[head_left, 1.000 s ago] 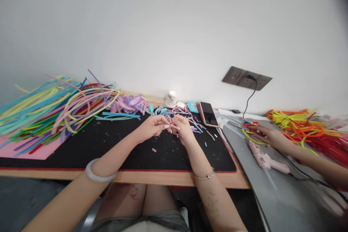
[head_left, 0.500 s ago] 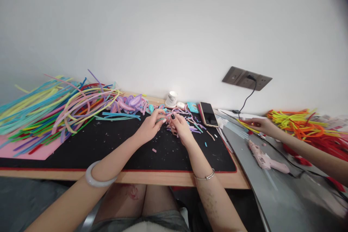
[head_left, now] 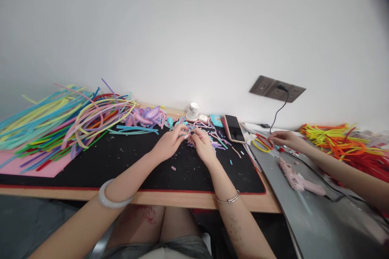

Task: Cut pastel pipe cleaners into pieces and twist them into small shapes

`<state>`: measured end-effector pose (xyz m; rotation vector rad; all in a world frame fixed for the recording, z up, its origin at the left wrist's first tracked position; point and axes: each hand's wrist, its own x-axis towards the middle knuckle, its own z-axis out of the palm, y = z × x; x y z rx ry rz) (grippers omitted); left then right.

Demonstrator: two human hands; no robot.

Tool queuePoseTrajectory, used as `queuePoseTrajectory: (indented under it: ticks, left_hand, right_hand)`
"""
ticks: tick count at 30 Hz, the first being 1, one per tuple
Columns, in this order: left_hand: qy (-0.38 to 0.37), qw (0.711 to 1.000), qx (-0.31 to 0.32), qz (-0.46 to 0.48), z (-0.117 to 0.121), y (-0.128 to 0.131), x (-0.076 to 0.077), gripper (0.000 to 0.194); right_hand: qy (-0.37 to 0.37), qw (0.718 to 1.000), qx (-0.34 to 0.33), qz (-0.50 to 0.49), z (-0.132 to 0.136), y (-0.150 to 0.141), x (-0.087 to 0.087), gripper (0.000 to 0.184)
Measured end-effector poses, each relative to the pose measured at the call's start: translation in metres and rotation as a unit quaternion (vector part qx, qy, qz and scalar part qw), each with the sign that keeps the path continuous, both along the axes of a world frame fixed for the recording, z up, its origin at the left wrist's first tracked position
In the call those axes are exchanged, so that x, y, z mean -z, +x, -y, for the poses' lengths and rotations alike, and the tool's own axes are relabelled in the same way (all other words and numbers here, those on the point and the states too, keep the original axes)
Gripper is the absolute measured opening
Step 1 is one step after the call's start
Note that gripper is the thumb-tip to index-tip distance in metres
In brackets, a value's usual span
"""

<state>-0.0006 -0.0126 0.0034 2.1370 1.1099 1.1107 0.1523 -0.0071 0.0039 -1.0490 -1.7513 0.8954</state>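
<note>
My left hand [head_left: 172, 142] and my right hand [head_left: 202, 144] meet over the far part of the black mat [head_left: 127, 166], fingertips almost touching. Between them they pinch a small pinkish pipe cleaner piece [head_left: 189, 132], mostly hidden by the fingers. Just behind and beneath lie cut pink, purple and blue pipe cleaner bits [head_left: 217, 144]. Left of my left hand are several loose blue pipe cleaners [head_left: 133, 130] and a heap of shaped purple and pink pipe cleaner pieces [head_left: 148, 116].
Long pipe cleaners [head_left: 69, 119] pile at left. A paper cup [head_left: 193, 111], white case [head_left: 202, 118], blue packet [head_left: 216, 120] and phone [head_left: 234, 128] line the back. At right, a co-worker's hand [head_left: 285, 139] touches a red-and-yellow pipe cleaner [head_left: 261, 145] near a pink glue gun [head_left: 299, 180].
My fingertips have drawn closer together around the small piece. The co-worker's hand has shifted slightly left, and the pipe cleaner by it now shows as a red-and-yellow loop.
</note>
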Motion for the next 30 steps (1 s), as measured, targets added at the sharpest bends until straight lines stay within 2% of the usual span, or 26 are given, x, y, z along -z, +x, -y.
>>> queuePoseTrajectory:
  ticks: [7, 14, 21, 30]
  left_hand:
    - [-0.042, 0.999, 0.001, 0.032, -0.0025, 0.0000, 0.0018, 0.016]
    - [-0.038, 0.999, -0.025, -0.015, -0.0058, -0.0024, 0.0064, 0.016]
    - [-0.022, 1.000, -0.009, -0.016, -0.0074, -0.0030, 0.0084, 0.020]
    - [-0.073, 0.995, -0.023, 0.069, -0.0061, 0.0003, 0.0041, 0.030]
  right_hand:
    - [0.029, 0.999, 0.011, 0.044, 0.0011, -0.0007, 0.0021, 0.019]
    - [0.070, 0.992, 0.014, 0.103, 0.0012, 0.0019, 0.0007, 0.023]
    - [0.085, 0.989, -0.001, 0.118, -0.0007, 0.0015, 0.0050, 0.033]
    - [0.088, 0.991, -0.019, 0.097, 0.0069, -0.0012, -0.0025, 0.029]
